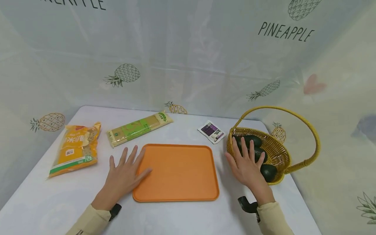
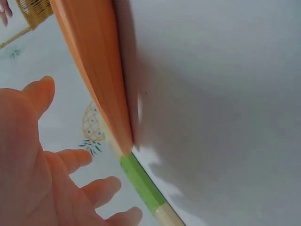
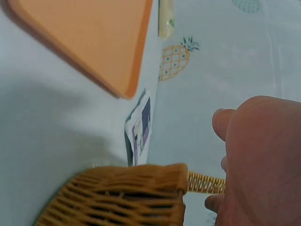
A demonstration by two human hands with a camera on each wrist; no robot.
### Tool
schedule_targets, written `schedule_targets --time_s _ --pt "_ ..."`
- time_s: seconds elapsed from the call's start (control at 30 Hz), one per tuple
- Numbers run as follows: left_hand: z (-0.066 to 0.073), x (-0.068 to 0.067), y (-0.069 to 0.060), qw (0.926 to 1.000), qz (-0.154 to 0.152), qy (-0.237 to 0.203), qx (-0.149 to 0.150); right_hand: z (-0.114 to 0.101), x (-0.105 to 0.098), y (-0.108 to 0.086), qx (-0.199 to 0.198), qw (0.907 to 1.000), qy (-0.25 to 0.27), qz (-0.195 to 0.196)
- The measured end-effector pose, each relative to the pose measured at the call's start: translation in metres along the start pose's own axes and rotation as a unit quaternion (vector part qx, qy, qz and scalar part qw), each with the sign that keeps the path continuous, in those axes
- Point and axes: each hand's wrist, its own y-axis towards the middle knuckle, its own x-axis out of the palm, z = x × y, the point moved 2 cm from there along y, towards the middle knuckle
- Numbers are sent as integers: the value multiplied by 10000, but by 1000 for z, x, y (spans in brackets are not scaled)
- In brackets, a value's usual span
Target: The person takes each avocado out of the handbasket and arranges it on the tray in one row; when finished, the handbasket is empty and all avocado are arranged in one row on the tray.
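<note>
The left hand (image 1: pixel 121 178), fingers spread, hovers over the orange tray's (image 1: pixel 179 173) left edge; the right hand (image 1: pixel 249 169) — also splayed — hangs above the basket (image 1: pixel 279 151), partly hiding dark green fruits (image 1: pixel 268 172). Beyond: sachet (image 1: pixel 211 132), green pack (image 1: pixel 140 128), yellow bag (image 1: pixel 77 150).

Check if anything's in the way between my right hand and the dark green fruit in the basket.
Nothing visible is. Your right hand hovers over the basket's open top, above the dark green fruit. The handle arches off to the right.
</note>
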Motion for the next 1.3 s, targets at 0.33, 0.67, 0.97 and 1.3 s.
schedule_targets --time_s 0.33,0.67,0.97,1.3 --pt "-13 4 -9 9990 -235 -376 87 31 -8 -3 119 9997 60 -203" --pt "-26 9 -20 9947 -534 -775 406 62 -18 -7 326 9980 9 -536" --pt "-39 13 -20 9951 -661 -710 188 87 -15 -3 355 9961 282 -761" --pt "-50 17 -17 9933 -867 -763 82 95 -20 -1 247 9963 232 -787"
